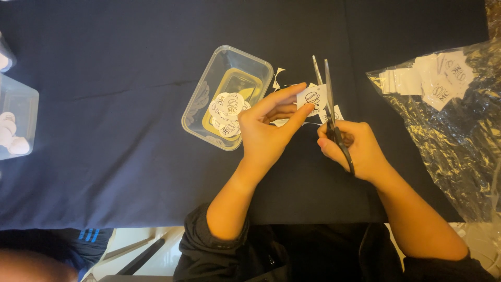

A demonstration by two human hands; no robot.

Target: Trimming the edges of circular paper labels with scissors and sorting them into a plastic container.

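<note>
My left hand (267,128) pinches a small white paper label (312,97) with a round printed mark, thumb and fingers on its left edge. My right hand (350,146) grips black-handled scissors (327,89), whose metal blades point away from me and lie against the label's right side. Small white paper offcuts (334,114) lie on the dark cloth (104,104) under the blades. Just left of my left hand stands a clear plastic tub (228,96) holding several round cut-out labels.
A crinkled clear plastic bag (449,109) with several uncut white label squares lies at the right. Two clear containers (15,115) with white pieces sit at the left edge. Another person's dark sleeve (57,245) shows at bottom left.
</note>
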